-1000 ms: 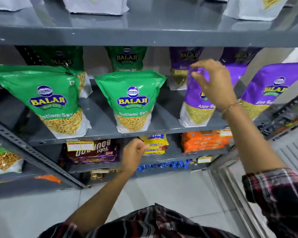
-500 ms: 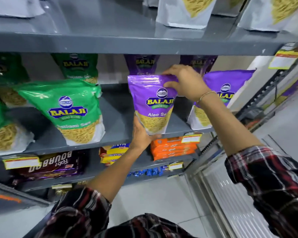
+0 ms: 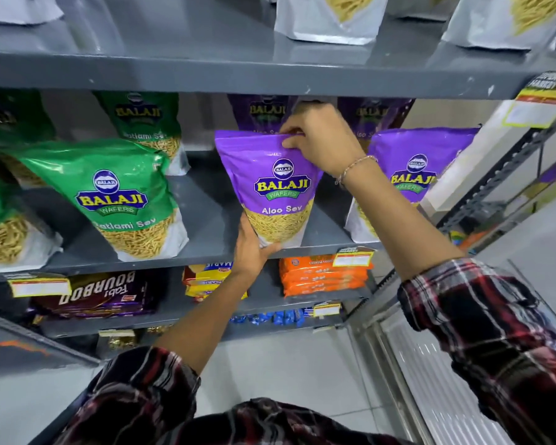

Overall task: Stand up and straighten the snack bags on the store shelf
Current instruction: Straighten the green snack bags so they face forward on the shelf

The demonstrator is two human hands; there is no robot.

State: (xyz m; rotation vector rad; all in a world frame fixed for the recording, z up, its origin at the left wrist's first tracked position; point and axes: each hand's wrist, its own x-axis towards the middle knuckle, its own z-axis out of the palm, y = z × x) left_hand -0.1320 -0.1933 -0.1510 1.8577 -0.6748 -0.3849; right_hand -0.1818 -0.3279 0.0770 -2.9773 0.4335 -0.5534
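Grey metal store shelf (image 3: pixel 206 220), stocked in rows. At left, leaning green Ratlami Sev bag (image 3: pixel 122 200), untouched. Centre, purple Aloo Sev bag (image 3: pixel 270 187) at the shelf's front edge, near upright: left hand (image 3: pixel 252 248) cupped under its base, right hand (image 3: pixel 321 139) pinching its top seam. At right, second purple bag (image 3: pixel 411 178), tilted. Mid-straightening, probably; next, squaring the base flat, releasing gently

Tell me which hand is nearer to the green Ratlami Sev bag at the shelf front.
Left. The left hand grips the purple Aloo Sev bag at its base, beside the green bag; the right hand pinches its top, farther away.
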